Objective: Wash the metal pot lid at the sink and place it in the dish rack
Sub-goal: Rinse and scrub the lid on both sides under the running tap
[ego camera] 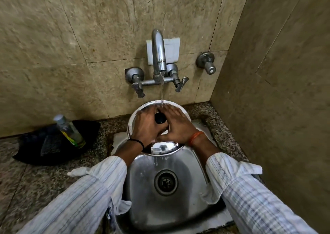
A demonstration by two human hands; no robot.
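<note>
Centrally, over the steel sink [135,189] in the lower middle of the frame, the metal pot lid [160,149] sat under the faucet [158,55] stream, the left hand [145,126] and right hand [175,124] pressed flat, fingers spread, beside its black knob [160,119]

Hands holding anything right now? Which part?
Both the left hand and right hand lie on the metal pot lid, on its top around the black knob; exact grip unclear.

Speckled granite counter [230,126] with inset steel sink [142,189]; on it, black cloth [35,144] under 1 clear bottle [70,131].
</note>
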